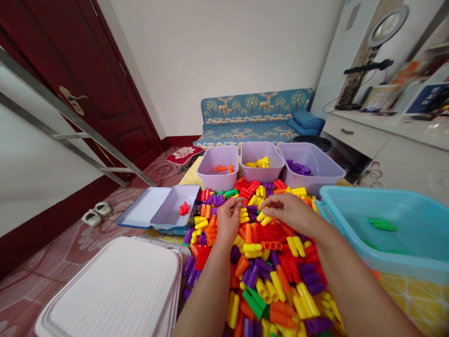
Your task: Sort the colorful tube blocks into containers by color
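Flanking yellow plastic blocks (244,215), left grip (228,222) and right grip (293,213) both open, just touching.

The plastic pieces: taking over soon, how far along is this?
Done: small lots lie in the lilac bins, orange, yellow, purple; green in the blue tub; red in the open tray. In hand: left hand and right hand at yellow pieces. Remaining: the mixed heap.

The toy building pieces (259,276) are smooth, glossy plastic, while the lilac bins (215,180) and turquoise tub (351,196) are thin plastic with a soft sheen. The door (115,89) is dark varnished wood with a shiny metal handle (72,100). The sofa (252,105) is covered in matt printed cloth, and the white lid (105,290) is finely ribbed plastic.
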Demonstrator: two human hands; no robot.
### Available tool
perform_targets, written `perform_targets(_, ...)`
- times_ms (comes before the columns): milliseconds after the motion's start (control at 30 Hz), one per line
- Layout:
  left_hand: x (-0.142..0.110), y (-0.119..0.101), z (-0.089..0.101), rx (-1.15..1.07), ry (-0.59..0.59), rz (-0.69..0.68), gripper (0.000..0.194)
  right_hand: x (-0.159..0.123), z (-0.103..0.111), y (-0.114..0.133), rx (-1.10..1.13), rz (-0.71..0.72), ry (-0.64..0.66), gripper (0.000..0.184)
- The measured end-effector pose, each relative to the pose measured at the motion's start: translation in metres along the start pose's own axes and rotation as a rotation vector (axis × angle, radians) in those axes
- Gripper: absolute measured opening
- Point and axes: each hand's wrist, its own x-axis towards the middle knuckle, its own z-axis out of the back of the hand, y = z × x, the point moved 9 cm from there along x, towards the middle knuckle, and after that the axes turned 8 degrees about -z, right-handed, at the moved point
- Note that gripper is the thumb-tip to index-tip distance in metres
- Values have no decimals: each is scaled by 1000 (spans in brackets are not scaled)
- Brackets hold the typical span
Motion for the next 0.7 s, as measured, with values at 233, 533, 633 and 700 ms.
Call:
perform_targets(233,0,8,-1,33,16,-3,23,27,75,1,380,122,-558,48)
perform_targets(533,1,1,0,80,13,-49,23,64,-10,-7,-384,155,-255,48)
perform_targets(633,1,-7,4,150,-13,-143,24,67,-26,-5,-506,188,-162,47)
perform_targets(700,2,-8,5,184,-25,-169,32,66,-34,-6,-578,187,-90,40)
